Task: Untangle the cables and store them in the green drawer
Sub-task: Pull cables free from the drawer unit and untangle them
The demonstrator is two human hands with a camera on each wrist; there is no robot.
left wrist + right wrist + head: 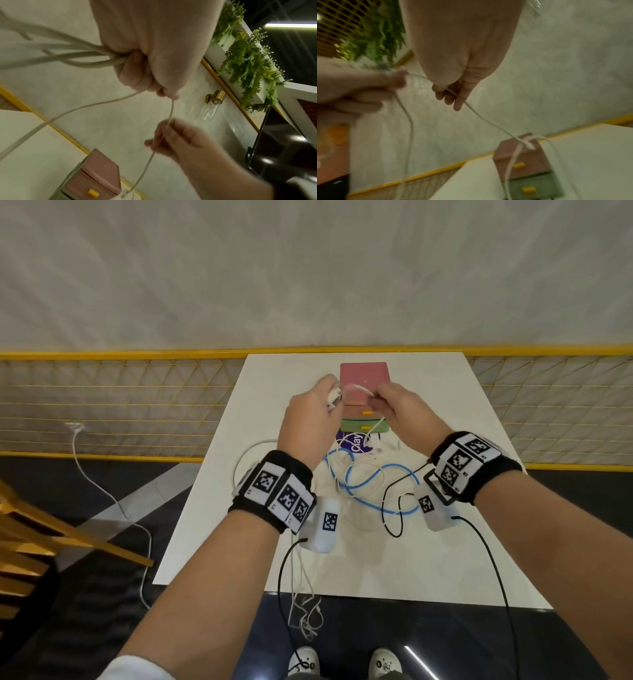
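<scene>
A thin white cable (359, 387) stretches between my two hands above the drawer unit. My left hand (330, 400) grips a bundle of white cable loops (82, 59) in a closed fist. My right hand (376, 398) pinches the same cable (171, 111) a short way off, and the strand runs down from it towards the table. The green drawer (365, 426), with a yellow handle, sits closed under the pink drawer (363, 381). On the table (445, 559) lie a tangled blue cable (363, 481), a black cable (394, 508) and more white cable (246, 453).
A purple pack marked "Clay" (356, 443) lies in front of the drawers. White cable ends (305, 611) hang over the table's near edge. A yellow mesh fence (120, 405) runs behind, and a wooden chair (51, 542) stands at the left.
</scene>
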